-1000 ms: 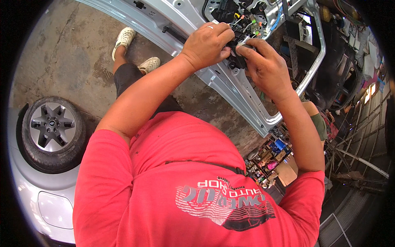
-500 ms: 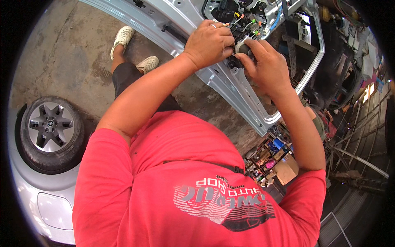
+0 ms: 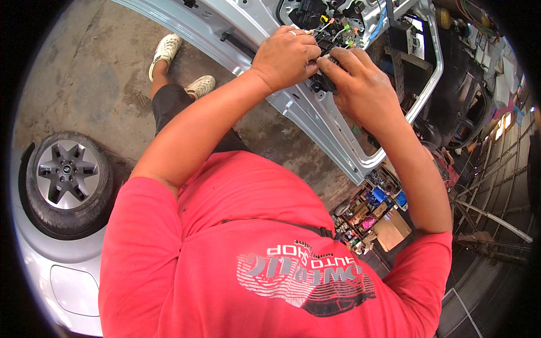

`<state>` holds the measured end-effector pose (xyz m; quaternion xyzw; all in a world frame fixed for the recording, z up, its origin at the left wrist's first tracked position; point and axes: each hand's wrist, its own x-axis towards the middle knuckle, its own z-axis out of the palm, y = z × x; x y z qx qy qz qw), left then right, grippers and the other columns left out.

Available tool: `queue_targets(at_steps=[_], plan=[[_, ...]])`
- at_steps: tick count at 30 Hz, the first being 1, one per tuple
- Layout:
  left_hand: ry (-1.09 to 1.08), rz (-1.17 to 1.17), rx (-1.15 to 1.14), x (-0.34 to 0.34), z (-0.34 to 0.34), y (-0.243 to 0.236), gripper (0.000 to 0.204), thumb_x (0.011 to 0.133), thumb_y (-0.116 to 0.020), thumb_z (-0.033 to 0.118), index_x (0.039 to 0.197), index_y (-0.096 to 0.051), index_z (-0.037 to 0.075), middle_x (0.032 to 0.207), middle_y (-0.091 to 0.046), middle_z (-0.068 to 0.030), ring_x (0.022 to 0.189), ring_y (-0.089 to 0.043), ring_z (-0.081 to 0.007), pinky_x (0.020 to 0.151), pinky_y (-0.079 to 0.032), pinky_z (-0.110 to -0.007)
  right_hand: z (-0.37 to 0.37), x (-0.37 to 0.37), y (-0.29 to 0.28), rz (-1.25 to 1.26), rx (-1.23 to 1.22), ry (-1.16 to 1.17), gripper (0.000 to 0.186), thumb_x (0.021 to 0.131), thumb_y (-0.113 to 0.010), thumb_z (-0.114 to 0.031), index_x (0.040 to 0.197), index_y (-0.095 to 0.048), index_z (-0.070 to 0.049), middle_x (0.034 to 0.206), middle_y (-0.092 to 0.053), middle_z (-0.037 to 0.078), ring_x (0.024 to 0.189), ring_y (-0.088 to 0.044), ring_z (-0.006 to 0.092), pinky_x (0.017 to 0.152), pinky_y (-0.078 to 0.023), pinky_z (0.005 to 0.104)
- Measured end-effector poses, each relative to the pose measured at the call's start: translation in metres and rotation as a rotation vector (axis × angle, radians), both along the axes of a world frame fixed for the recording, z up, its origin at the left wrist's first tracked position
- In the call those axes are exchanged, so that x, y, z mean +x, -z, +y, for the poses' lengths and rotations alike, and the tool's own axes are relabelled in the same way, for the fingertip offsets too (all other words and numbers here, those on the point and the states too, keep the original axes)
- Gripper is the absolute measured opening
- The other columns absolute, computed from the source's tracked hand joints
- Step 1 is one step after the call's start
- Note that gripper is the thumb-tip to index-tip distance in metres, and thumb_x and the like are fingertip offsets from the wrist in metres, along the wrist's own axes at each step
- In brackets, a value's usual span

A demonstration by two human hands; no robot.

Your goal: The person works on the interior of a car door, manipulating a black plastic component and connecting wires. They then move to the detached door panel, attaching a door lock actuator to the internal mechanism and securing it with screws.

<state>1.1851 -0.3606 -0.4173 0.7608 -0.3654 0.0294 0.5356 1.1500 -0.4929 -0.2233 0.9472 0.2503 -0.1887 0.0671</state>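
A silver car door panel (image 3: 313, 119) stretches diagonally across the top, its inner side bared. My left hand (image 3: 286, 59), with a ring on one finger, is closed over the door's inner part; its curled fingertips hide what they pinch. Close beside it, my right hand (image 3: 365, 84) is also closed, thumb and fingers bent together near the left fingertips. Whatever it grips lies behind the fingers. Just beyond both hands are wires with small coloured connectors (image 3: 346, 35). Black door parts (image 3: 322, 83) show below the fingertips.
A wheel with a tyre (image 3: 69, 169) rests at the left by a silver car body panel (image 3: 76, 287). Right of my body are boxes and clutter (image 3: 375, 217). The door's window frame (image 3: 431, 84) curves at the right; concrete floor (image 3: 84, 73) lies at the left.
My right hand has turned and shifted slightly up and left, its fingers now covering a small round item that showed between thumb and fingers before. My left hand stays nearly still.
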Motion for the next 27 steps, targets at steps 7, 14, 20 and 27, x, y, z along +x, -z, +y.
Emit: queue_targets(at_steps=[7, 14, 20, 27], plan=[[0.013, 0.032, 0.009, 0.0, -0.003, 0.002, 0.017, 0.079, -0.083, 0.027, 0.083, -0.077, 0.012, 0.091, -0.073, -0.0024, 0.095, -0.072, -0.0273, 0.099, -0.053, -0.041, 0.003, 0.002, 0.001, 0.056, -0.027, 0.262, 0.022, 0.097, -0.071, -0.021, 0.113, -0.07, -0.007, 0.114, -0.071, 0.012, 0.103, -0.071, 0.0341, 0.084, -0.06, 0.0457], [0.021, 0.046, -0.017, 0.001, -0.001, 0.001, 0.013, 0.079, -0.081, 0.023, 0.083, -0.077, 0.011, 0.09, -0.073, -0.0035, 0.095, -0.071, -0.029, 0.099, -0.053, -0.042, 0.011, 0.002, 0.006, 0.083, -0.121, 0.42, 0.025, 0.1, -0.07, -0.027, 0.113, -0.066, -0.007, 0.106, -0.069, 0.013, 0.103, -0.071, 0.0359, 0.084, -0.06, 0.0469], [0.018, 0.03, -0.022, 0.001, -0.001, 0.0, 0.014, 0.078, -0.08, 0.022, 0.084, -0.075, 0.01, 0.091, -0.073, -0.0035, 0.096, -0.071, -0.0287, 0.098, -0.054, -0.042, -0.004, -0.002, 0.007, -0.02, -0.011, -0.005, 0.041, 0.087, -0.071, -0.014, 0.127, -0.066, -0.006, 0.113, -0.065, 0.012, 0.107, -0.065, 0.0315, 0.091, -0.058, 0.0426], [0.03, 0.033, 0.019, -0.001, -0.001, 0.001, 0.016, 0.078, -0.081, 0.023, 0.083, -0.074, 0.01, 0.092, -0.073, -0.0039, 0.096, -0.071, -0.0287, 0.099, -0.054, -0.042, 0.005, -0.006, 0.018, 0.045, -0.062, 0.288, 0.025, 0.097, -0.069, -0.023, 0.109, -0.063, -0.002, 0.101, -0.068, 0.016, 0.097, -0.071, 0.0376, 0.08, -0.06, 0.0467]])
